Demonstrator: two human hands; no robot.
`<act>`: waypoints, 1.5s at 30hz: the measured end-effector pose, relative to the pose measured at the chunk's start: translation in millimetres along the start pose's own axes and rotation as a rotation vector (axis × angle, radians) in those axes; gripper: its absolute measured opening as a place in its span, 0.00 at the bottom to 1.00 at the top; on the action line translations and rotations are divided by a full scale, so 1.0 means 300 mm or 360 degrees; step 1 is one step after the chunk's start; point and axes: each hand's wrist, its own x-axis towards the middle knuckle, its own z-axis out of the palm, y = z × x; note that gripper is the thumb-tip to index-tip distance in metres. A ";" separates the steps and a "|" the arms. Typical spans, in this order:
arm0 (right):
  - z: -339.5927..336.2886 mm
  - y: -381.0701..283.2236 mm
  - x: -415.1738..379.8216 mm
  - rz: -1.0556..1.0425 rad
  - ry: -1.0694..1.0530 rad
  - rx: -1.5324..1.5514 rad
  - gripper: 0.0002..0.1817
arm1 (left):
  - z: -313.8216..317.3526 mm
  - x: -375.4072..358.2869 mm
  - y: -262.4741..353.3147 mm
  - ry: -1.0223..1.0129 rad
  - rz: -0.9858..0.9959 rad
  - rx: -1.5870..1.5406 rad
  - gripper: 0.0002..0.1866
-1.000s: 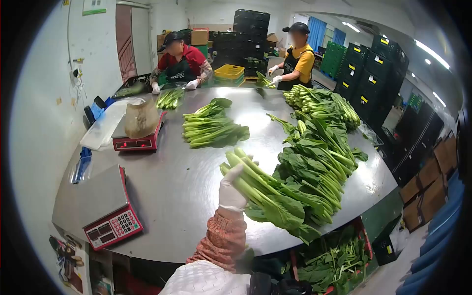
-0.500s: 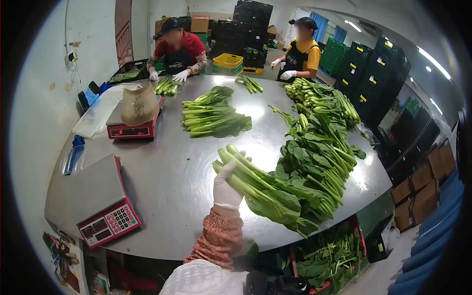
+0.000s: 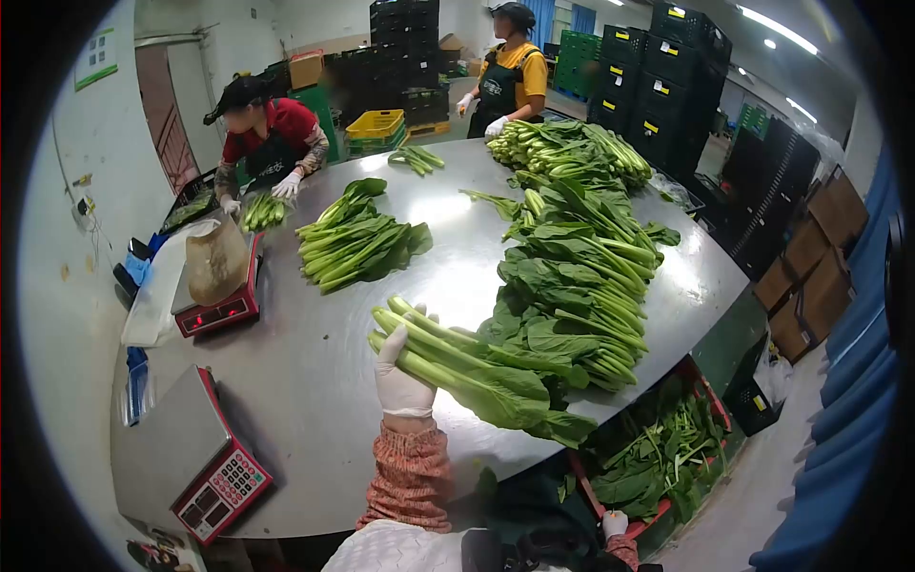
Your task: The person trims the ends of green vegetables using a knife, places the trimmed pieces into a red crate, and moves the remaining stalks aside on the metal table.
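Note:
My gloved left hand (image 3: pixel 405 377) is closed round the pale stems of a bunch of choy sum (image 3: pixel 486 377), holding it above the steel table. Its leaves point right and overlap a long heap of choy sum (image 3: pixel 581 286). Low at the right, my gloved right hand (image 3: pixel 615 522) is beside the rim of a red crate (image 3: pixel 710 391) containing loose leaves and stalks (image 3: pixel 658 448). It is small in view, and its fingers are not clear. Another pile of choy sum (image 3: pixel 353 238) lies farther back on the table.
A red-edged scale (image 3: pixel 229 477) stands at the near left; another scale (image 3: pixel 224 316) bears a stained container (image 3: pixel 217 265). Across the steel table (image 3: pixel 286 381), a person in red (image 3: pixel 276 133) handles greens. A person in yellow (image 3: pixel 510 71) stands by the heap. Black crates (image 3: pixel 658 86) are stacked behind.
The view has turned right and down. My left hand still grips the bunch, and my right hand has come into view by the red crate. The person in yellow has turned their head.

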 end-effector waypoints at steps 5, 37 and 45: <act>0.000 0.000 0.021 0.0256 -0.0112 0.0145 0.14 | 0.003 0.011 -0.042 0.0000 -0.0028 0.0078 0.20; 0.011 0.022 0.026 0.0305 -0.0133 0.0175 0.12 | 0.003 0.044 -0.124 0.0043 -0.0104 0.0173 0.20; -0.002 -0.020 0.010 0.0375 -0.0105 0.0210 0.16 | -0.018 0.060 -0.156 -0.0026 -0.0190 0.0230 0.22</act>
